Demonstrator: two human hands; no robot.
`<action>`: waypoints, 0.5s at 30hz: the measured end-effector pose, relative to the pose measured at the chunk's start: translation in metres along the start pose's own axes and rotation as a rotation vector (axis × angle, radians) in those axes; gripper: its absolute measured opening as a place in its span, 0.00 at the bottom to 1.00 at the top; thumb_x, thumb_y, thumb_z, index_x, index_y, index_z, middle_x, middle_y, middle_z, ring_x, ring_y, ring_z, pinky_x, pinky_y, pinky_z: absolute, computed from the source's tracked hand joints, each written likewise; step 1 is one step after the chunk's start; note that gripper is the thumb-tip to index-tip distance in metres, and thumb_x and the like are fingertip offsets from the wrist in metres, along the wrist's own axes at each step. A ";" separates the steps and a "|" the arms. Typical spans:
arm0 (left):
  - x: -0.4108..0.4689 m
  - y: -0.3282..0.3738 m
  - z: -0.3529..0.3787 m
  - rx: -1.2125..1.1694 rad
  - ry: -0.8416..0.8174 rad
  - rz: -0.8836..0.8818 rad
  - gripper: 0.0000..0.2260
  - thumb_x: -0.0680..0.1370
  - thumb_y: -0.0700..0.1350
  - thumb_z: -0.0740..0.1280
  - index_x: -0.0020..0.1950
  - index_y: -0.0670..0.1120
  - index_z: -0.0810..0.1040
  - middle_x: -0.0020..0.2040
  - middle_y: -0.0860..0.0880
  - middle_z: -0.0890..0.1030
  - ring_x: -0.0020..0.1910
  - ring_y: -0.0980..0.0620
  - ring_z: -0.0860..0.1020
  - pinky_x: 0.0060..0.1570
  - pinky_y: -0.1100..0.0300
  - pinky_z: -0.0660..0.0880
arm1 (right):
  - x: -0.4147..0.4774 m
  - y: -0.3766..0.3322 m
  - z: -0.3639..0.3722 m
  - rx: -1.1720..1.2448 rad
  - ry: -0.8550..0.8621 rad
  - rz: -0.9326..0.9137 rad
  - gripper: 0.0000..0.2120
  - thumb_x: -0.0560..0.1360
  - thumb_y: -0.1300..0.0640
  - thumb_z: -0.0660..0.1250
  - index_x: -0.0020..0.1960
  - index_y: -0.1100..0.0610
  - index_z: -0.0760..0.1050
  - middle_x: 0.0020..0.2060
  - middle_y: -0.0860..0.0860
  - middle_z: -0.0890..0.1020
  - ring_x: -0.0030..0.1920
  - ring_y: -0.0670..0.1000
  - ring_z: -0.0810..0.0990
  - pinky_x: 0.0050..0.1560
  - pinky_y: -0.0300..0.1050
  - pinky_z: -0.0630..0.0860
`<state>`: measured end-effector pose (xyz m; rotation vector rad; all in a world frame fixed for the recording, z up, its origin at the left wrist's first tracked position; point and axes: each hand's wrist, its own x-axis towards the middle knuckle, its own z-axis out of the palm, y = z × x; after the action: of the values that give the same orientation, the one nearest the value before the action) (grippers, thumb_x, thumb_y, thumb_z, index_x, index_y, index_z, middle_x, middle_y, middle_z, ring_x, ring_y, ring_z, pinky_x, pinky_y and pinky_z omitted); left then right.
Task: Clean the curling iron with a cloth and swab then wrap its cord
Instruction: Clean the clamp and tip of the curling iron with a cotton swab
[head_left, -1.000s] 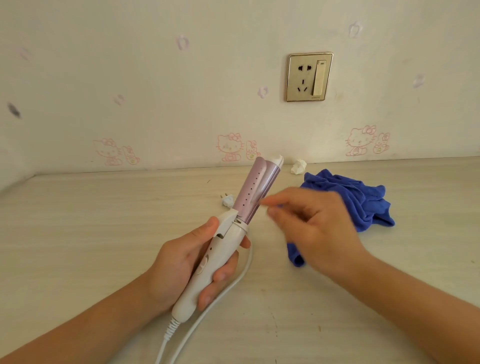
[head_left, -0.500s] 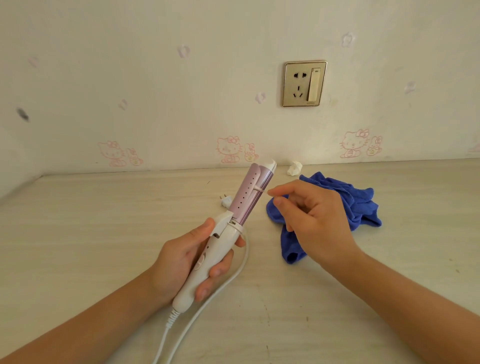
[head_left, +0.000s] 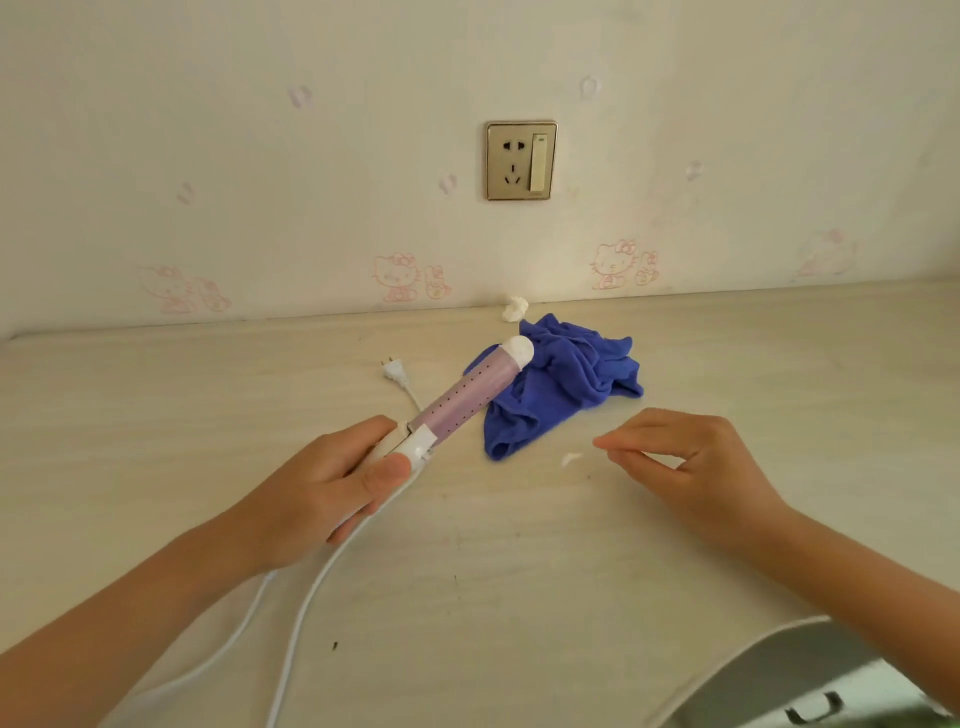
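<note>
Plainly, nothing here carries writing that can be read: the gold socket plate (head_left: 521, 161) on the wall shows only its holes and a switch, and the wallpaper bears pink cartoon cats (head_left: 397, 275).

The left hand (head_left: 332, 488) grips the white handle of the curling iron (head_left: 467, 395), fingers (head_left: 387, 470) wrapped round it. The lilac barrel slants up and away to the far right, and its white tip stands in front of the crumpled blue cloth (head_left: 571, 374) on the desk (head_left: 156, 415). The white cord (head_left: 311, 597) runs from the handle toward the near left, and its plug (head_left: 395, 370) lies on the desk, left of the barrel.

The right hand (head_left: 691, 462) hovers low over the desk, right of the cloth, loosely curled. Its forefinger and thumb tips are close together, with nothing visible between them. A small white scrap (head_left: 571, 459) sits just left of those fingertips, too blurred to tell whether it is the swab.

Half a second ago the barrel stood steeper with its plates slightly parted, and the right hand was up against it with a thin white stick across the lilac surface. Now the plates look closed, the iron has dropped lower, and the right hand has moved away to the right. The cloth has not moved. A white wad (head_left: 514, 309) lies at the foot of the wall.
</note>
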<state>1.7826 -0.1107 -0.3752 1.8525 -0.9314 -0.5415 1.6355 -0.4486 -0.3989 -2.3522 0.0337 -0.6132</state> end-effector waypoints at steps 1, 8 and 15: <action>-0.002 0.002 0.002 0.041 0.002 0.003 0.25 0.79 0.66 0.64 0.47 0.43 0.71 0.32 0.49 0.71 0.26 0.48 0.65 0.28 0.56 0.63 | -0.007 0.003 -0.007 -0.075 -0.032 0.026 0.11 0.76 0.62 0.75 0.51 0.46 0.88 0.46 0.39 0.87 0.48 0.44 0.84 0.50 0.44 0.78; -0.016 0.018 0.024 0.092 -0.016 0.030 0.15 0.78 0.66 0.64 0.44 0.55 0.74 0.34 0.49 0.73 0.27 0.51 0.68 0.28 0.55 0.67 | -0.051 0.013 -0.037 -0.493 -0.355 -0.006 0.21 0.81 0.36 0.50 0.70 0.33 0.74 0.72 0.31 0.69 0.75 0.40 0.68 0.73 0.42 0.65; -0.018 0.038 0.034 0.077 0.016 0.074 0.11 0.78 0.63 0.67 0.54 0.59 0.79 0.33 0.55 0.72 0.27 0.52 0.69 0.29 0.58 0.69 | -0.053 0.006 -0.037 -0.423 -0.415 0.083 0.24 0.81 0.35 0.57 0.76 0.34 0.64 0.75 0.27 0.59 0.79 0.37 0.56 0.77 0.33 0.48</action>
<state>1.7339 -0.1246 -0.3568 1.8794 -1.0190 -0.4509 1.5727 -0.4664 -0.4011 -2.8270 0.0800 -0.0679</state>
